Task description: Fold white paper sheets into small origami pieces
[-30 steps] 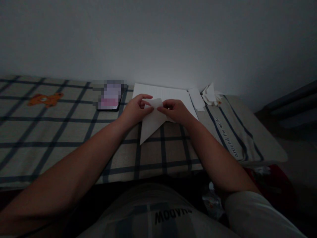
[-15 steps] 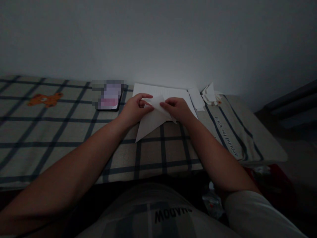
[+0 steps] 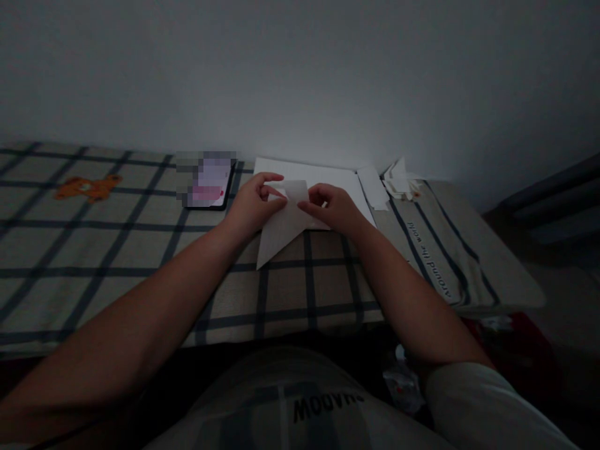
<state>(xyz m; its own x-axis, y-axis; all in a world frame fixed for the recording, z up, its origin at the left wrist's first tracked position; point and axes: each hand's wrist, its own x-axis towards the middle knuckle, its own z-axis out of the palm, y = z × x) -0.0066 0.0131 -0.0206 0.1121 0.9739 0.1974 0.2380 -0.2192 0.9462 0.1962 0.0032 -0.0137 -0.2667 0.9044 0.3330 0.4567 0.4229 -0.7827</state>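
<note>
Right hand [image 3: 335, 205] just slid in toward left hand [image 3: 248, 203], over pad [image 3: 332, 175]. Each pinches the paper [image 3: 281, 231]; looks mid-handling, not done.

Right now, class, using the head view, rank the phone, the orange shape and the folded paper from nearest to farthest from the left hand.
1. Folded paper: nearest, in the left hand's grip.
2. Phone: a little to the hand's left.
3. Orange shape: farthest, well left beyond the phone.
</note>
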